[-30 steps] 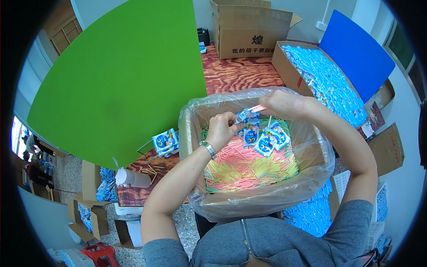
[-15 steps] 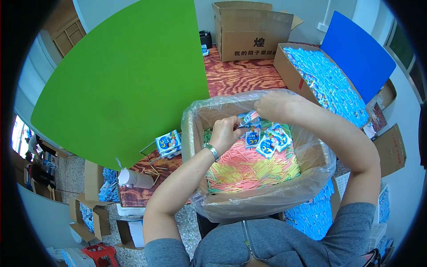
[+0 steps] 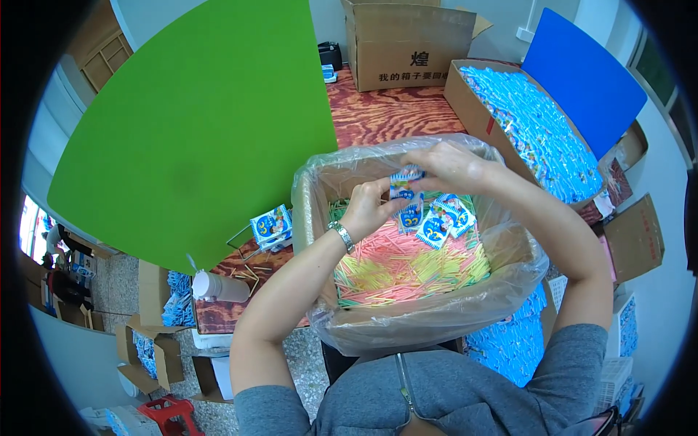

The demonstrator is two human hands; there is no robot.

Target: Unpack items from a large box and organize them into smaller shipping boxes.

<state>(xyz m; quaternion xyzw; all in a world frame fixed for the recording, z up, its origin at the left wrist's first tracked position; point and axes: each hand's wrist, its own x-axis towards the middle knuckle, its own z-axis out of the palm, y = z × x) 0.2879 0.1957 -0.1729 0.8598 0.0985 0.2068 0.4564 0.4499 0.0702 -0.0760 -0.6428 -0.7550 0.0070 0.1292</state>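
Note:
My left hand [image 3: 367,208] pinches a small blue-and-white printed packet [image 3: 404,183] upright above a plastic-lined cardboard box [image 3: 407,328]. Closing on the same packet from the right, my right hand [image 3: 449,168] has its fingers at the top and its thumb along the side. The packet's mouth is partly hidden by those fingers. Thin pink, yellow and green sticks [image 3: 392,263] fill the box below. Several similar packets [image 3: 438,227] lie on the sticks under my right hand.
More packets rest on a wire stand [image 3: 272,227] left of the box, beside a white bottle [image 3: 221,288]. A large green board [image 3: 196,131] stands at left. At far right is a carton of blue packets [image 3: 534,134] before a blue board [image 3: 585,87]; a brown carton [image 3: 414,47] stands behind.
Pink sticks that showed between my right hand and the packet are out of sight. My right hand has come down and left over the packet's top, and the packet is more upright.

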